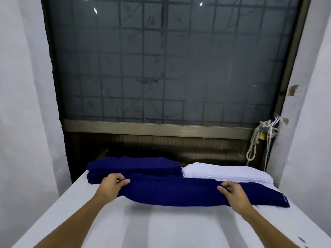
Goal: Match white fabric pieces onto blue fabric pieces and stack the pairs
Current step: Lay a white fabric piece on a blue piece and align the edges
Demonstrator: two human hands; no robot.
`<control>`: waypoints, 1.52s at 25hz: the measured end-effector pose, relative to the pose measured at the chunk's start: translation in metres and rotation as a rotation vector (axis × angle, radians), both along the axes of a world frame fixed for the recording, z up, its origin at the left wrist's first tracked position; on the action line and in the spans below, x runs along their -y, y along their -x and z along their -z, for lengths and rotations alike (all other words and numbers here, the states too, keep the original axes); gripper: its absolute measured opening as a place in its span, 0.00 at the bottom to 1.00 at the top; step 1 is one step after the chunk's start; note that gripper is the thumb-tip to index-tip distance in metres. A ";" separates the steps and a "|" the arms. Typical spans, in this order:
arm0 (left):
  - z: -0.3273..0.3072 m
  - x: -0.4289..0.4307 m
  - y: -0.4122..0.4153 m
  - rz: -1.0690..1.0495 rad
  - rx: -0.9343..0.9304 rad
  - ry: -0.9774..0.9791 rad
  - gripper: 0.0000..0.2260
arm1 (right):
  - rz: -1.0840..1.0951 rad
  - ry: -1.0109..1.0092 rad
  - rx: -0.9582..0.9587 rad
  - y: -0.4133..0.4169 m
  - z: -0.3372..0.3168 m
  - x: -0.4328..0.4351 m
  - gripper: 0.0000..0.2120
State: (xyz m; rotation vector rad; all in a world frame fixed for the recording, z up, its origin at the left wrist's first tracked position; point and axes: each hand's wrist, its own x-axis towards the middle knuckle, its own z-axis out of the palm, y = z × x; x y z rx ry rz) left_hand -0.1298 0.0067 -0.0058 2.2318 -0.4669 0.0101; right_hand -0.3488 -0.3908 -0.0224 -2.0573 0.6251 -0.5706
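Pinching blue piece (pixel 175 192) edges: left hand (pixel 112 187) held 9 o'clock, right hand (pixel 232 191) 3 o'clock | table (pixel 161 230) stretched toward 6 o'clock.

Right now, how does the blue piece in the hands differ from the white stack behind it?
The blue piece is dark navy; the white stack is white. The blue piece seems one layer; the white stack has many layers. The left hand and right hand grip the blue piece near its ends; no hand touches the white stack. Both are long strips lying across the table.
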 end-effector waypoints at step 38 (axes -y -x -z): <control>0.008 0.144 0.013 0.110 0.236 -0.072 0.07 | 0.253 0.457 -0.066 -0.004 0.036 0.045 0.05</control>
